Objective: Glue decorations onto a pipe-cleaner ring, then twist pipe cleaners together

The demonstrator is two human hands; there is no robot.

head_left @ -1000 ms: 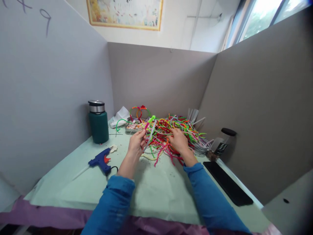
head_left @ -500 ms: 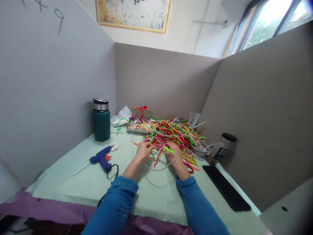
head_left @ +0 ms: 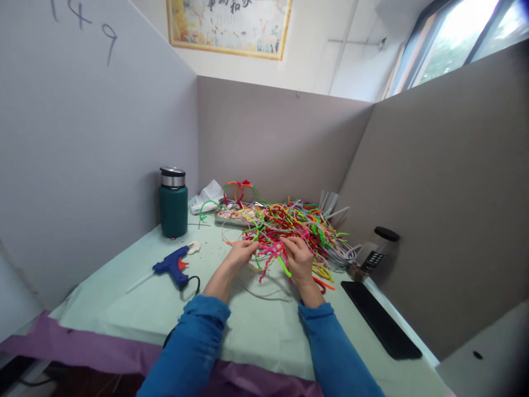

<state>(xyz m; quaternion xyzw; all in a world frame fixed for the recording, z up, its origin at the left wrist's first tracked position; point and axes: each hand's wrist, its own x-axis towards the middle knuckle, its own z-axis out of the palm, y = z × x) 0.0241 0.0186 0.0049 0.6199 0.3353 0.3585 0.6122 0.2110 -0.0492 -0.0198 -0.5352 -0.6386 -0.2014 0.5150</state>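
My left hand [head_left: 242, 255] is closed, its thumb and fingertips pinched at the left end of a pink pipe cleaner [head_left: 270, 251]. My right hand [head_left: 298, 256] pinches the same fuzzy pink stem from the other side, with its fingertips partly hidden. A short bright green pipe cleaner [head_left: 284, 267] slants down just left of the right hand. Behind both hands spreads a tangled heap of pipe cleaners [head_left: 297, 215] in red, green, pink, orange and grey. A thin grey stem [head_left: 266, 298] curves on the table below the hands.
On the left lie a blue glue gun [head_left: 173, 267] with its cord and a green bottle [head_left: 173, 209]. A metal tray [head_left: 231, 221] of small pieces sits at the back, near bent pipe-cleaner shapes [head_left: 239, 190]. To the right are a clear jar [head_left: 374, 251] and a black slab [head_left: 380, 320].
My hands have drawn slightly apart. The green piece, earlier lying across the right fingers, now hangs more steeply downward. The grey stem near my right wrist now lies lower on the table.
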